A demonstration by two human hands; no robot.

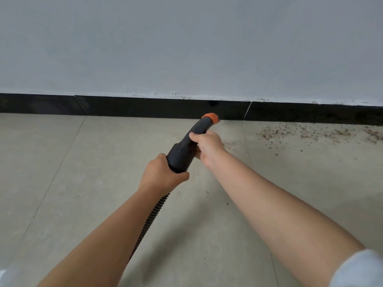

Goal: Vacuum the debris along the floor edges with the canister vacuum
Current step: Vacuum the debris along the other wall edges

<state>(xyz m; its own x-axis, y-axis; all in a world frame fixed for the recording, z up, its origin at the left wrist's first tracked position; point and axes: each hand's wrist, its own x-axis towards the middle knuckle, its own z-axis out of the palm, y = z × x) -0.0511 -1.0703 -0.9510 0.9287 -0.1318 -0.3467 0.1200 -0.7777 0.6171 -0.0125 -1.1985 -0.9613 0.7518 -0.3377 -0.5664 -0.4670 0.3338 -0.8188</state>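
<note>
Two bare hands are on the black plastic vacuum nozzle right now, and it points at the foot of the wall. Over on the left, the left hand is wrapped tight around the wide rear collar of that nozzle, thumb curled over the near end. Below it, the ribbed black hose drops away under the left forearm. Moving along, the right hand grips the narrower neck further up, fingers curled over the top. Ahead of it sits the orange tip, down at the seam where the pale grey floor tiles meet the black skirting strip. And to the right, well apart from the tip, reddish-brown crumbs of debris lie scattered along the floor edge, right beside the skirting.
</note>
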